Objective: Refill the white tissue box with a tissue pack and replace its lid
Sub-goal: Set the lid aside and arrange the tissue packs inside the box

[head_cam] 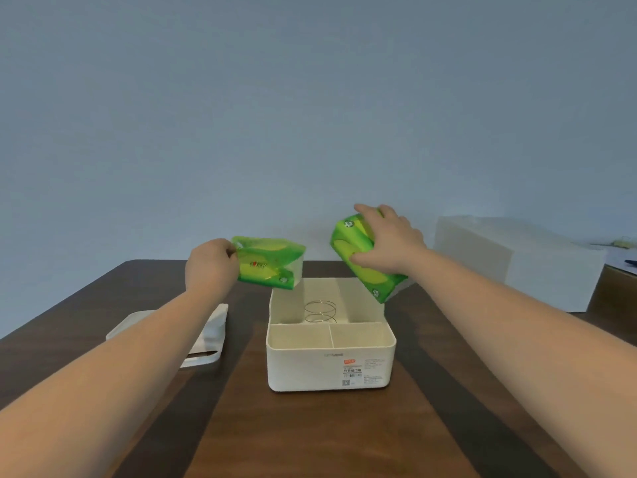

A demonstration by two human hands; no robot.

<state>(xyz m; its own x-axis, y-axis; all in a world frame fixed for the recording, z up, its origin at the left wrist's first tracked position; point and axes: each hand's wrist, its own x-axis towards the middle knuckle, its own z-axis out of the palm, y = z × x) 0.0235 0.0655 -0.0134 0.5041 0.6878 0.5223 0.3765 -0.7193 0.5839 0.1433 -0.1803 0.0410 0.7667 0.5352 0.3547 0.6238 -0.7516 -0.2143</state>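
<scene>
Nearest, an open white plastic tissue box (330, 363) sits lidless on the dark wooden table (310, 436); its flat white lid (210, 343) lies left. Above, left hand (210, 267) pinches one green plastic-wrapped tissue pack (270, 263), right hand (391, 241) grips another green pack (365, 267).

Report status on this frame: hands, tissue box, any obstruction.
Left hand grips one green pack; right hand grips another. White tissue box open, spring exposed. Lid off, lying left. Nothing blocking.

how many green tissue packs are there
2: one tissue pack in the left hand, one in the right hand, both above the open white box. No others visible.
</scene>
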